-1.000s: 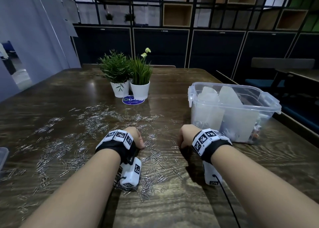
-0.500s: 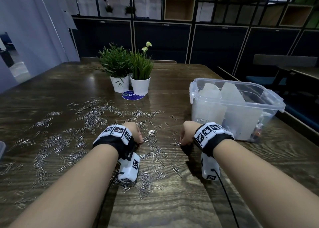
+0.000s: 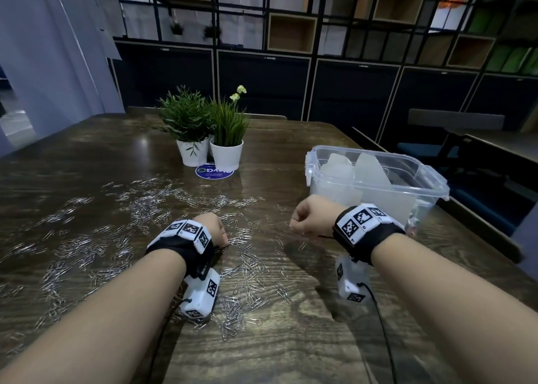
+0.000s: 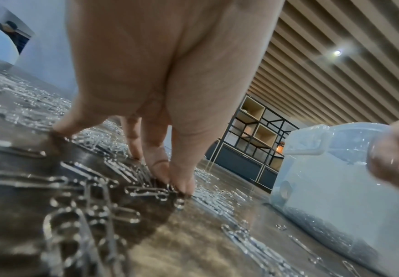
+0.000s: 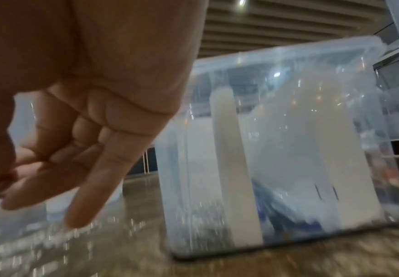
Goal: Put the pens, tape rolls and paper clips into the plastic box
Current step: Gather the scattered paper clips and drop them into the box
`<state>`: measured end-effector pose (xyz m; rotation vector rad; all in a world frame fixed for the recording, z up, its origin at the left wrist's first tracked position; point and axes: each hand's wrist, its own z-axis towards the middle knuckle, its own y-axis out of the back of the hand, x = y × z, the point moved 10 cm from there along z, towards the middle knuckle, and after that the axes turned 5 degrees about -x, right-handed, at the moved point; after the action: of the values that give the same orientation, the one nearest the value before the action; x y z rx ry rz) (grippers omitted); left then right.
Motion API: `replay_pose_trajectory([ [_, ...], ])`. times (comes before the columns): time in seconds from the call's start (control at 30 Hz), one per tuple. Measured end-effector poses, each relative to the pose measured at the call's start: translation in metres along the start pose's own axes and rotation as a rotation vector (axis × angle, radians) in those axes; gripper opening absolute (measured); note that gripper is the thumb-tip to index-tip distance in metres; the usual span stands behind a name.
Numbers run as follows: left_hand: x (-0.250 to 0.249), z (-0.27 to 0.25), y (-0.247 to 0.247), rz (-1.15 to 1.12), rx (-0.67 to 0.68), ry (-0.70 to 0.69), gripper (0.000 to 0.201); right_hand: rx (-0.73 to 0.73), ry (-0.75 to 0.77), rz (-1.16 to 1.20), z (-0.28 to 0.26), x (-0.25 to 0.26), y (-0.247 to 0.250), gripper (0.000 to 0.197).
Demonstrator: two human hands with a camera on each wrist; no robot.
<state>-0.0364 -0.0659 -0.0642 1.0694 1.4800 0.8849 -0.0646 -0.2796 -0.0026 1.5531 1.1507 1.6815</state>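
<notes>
Dark cabinets and a black grid of shelving with wooden cubbies are seen behind a dark wooden table. Silver paper clips are scattered thickly over the left and middle of the tabletop, with a looser trail running toward the near edge. Two potted plants in white pots are set at the far middle, beside a round blue sticker. A clear plastic box with its lid off is placed on the right side of the table; pale, translucent shapes are seen standing inside it, but what they are cannot be told.

The left hand is lowered onto the table among the clips. In the left wrist view its fingertips are pressed down against the wood, with thumb and forefinger drawn together over a paper clip; whether the clip is actually pinched cannot be told.

The right hand is held above the table, just in front of the box's near wall. Its fingers are curled inward toward the thumb, and something small and dark is pinched at the tips in the blurred right wrist view, most likely paper clips. The little finger is left extended downward.
</notes>
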Motion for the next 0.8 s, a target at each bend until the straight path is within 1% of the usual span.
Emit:
replay_pose_trajectory([
  [0.07, -0.005, -0.001, 0.005, 0.007, -0.021, -0.022, 0.008, -0.059, 0.055, 0.122, -0.007, 0.016, 0.031, 0.011],
  [0.13, -0.013, -0.002, 0.018, -0.016, -0.079, -0.059, 0.004, -0.190, 0.091, 0.173, -0.013, 0.024, 0.071, 0.011],
  [0.17, -0.018, -0.002, 0.026, -0.048, -0.111, -0.085, 0.007, -0.277, 0.098, 0.168, -0.015, 0.023, 0.092, 0.011],
  [0.23, -0.030, -0.004, 0.043, -0.113, -0.173, -0.148, 0.014, -0.452, 0.074, 0.147, -0.015, 0.009, 0.127, 0.011],
  [0.3, -0.041, -0.007, 0.059, -0.158, -0.228, -0.205, 0.015, -0.574, 0.006, 0.111, -0.012, -0.014, 0.147, 0.009],
  [0.33, -0.045, -0.008, 0.066, -0.177, -0.247, -0.227, 0.013, -0.582, -0.031, 0.075, -0.008, -0.024, 0.148, 0.009],
  [0.4, -0.053, -0.010, 0.075, -0.225, -0.271, -0.260, 0.012, -0.502, -0.076, 0.013, -0.001, -0.036, 0.136, 0.012],
  [0.47, -0.063, -0.012, 0.083, -0.243, -0.293, -0.305, 0.011, -0.460, -0.087, 0.045, 0.003, -0.043, 0.128, 0.020],
  [0.57, -0.084, -0.017, 0.092, -0.227, -0.332, -0.382, 0.008, -0.514, -0.099, 0.138, -0.004, -0.052, 0.139, 0.029],
  [0.6, -0.092, -0.018, 0.095, -0.237, -0.346, -0.404, 0.009, -0.536, -0.111, 0.133, -0.007, -0.056, 0.145, 0.033],
  [0.67, -0.113, -0.021, 0.101, -0.267, -0.374, -0.439, 0.010, -0.541, -0.147, 0.044, -0.015, -0.069, 0.155, 0.044],
  [0.7, -0.125, -0.021, 0.104, -0.288, -0.386, -0.460, 0.010, -0.508, -0.172, -0.025, -0.018, -0.077, 0.156, 0.050],
  [0.8, -0.163, -0.016, 0.108, -0.382, -0.416, -0.529, 0.013, -0.282, -0.243, -0.163, -0.023, -0.105, 0.139, 0.060],
])
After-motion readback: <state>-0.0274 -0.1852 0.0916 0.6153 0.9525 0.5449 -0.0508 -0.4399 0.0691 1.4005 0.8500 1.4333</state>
